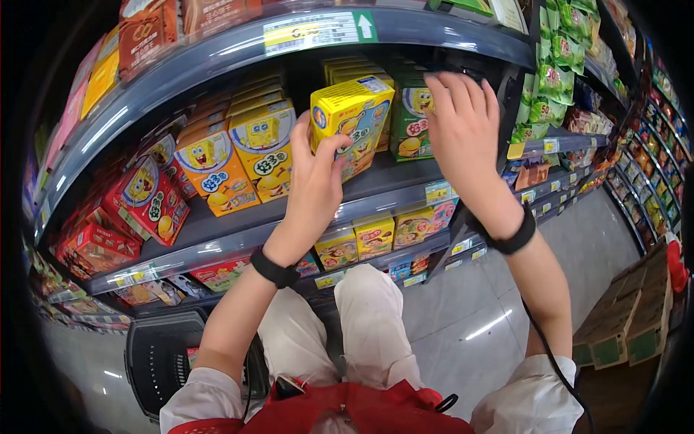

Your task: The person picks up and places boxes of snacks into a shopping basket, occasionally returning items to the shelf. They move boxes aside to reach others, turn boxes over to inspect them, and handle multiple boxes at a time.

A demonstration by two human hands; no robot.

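Here's the shelf (400, 176), running beneath and behind the yellow box (365, 116), whose long axis stands roughly upright, top leaning outward. Left hand (314, 173) is the nearer, right on it: fingers gripping the yellow box around its left side. Right hand (464, 130) hangs off to its right, fingers loosely spread, over the green box (413, 119); contact there, can't tell.
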